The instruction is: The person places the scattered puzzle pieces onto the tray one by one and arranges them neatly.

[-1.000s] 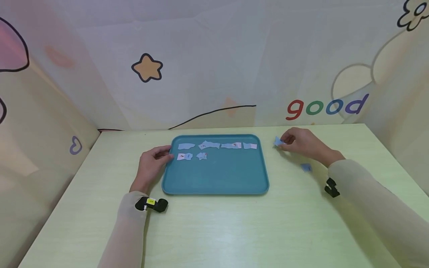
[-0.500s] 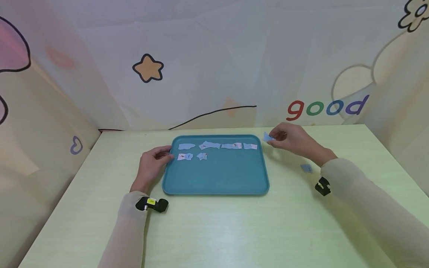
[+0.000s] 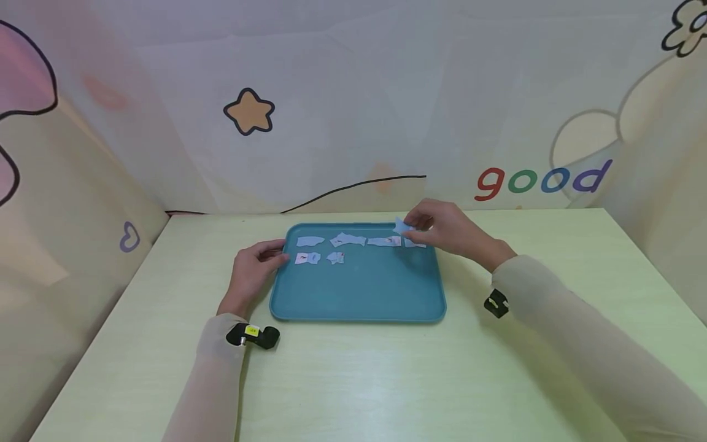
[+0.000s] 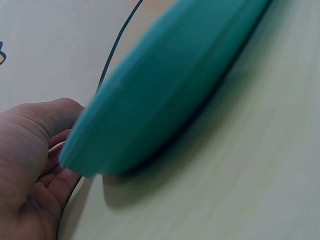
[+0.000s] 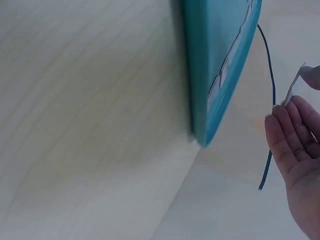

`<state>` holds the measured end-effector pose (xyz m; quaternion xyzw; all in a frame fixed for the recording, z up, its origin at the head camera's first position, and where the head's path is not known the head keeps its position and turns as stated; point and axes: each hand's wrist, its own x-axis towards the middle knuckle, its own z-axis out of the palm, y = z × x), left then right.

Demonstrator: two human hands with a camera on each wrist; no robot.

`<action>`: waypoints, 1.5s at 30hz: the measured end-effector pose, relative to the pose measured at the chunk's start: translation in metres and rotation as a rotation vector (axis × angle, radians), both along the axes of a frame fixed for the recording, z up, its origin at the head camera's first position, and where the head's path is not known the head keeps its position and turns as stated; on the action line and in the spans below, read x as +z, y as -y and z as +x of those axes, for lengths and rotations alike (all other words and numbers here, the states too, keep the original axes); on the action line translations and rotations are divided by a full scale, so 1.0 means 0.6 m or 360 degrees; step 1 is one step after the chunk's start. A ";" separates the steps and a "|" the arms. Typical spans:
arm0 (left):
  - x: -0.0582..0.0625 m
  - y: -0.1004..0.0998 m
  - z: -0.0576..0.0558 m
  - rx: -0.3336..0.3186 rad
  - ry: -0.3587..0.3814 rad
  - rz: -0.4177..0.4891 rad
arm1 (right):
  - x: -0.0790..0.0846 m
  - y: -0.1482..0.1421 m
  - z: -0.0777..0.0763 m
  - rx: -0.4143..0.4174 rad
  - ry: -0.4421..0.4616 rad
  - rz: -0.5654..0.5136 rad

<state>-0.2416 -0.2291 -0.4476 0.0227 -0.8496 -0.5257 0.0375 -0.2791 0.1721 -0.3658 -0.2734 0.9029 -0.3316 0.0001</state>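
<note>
My right hand (image 3: 446,226) pinches a torn blue paper piece (image 3: 401,226) between thumb and fingertips, above the back right of a teal tray (image 3: 359,294). In the right wrist view the paper appears edge-on between the thumb and fingers. My left hand (image 3: 251,276) holds the tray's left rim, its thumb on the edge and its fingers beyond, as the left wrist view shows. Several torn paper strips lie along the tray's back, among them a wavy strip (image 3: 348,239); the rightmost is partly covered by my right hand. Two smaller scraps, one with a white end (image 3: 307,258), lie in front.
The tray lies on a pale wooden table (image 3: 353,380). Behind it stands a printed cloth backdrop (image 3: 342,110) with a star and the word "good". Cloth also closes in both sides. Each wrist carries a small black camera (image 3: 253,335).
My right hand has carried the paper piece leftward from beside the tray to over its back right part. Another scrap on the table is now hidden behind my right sleeve. My left hand stays put.
</note>
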 end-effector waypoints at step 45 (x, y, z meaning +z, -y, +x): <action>0.003 0.000 0.001 -0.0011 0.0008 -0.0008 | -0.051 0.125 -0.009 0.0290 0.0005 0.0394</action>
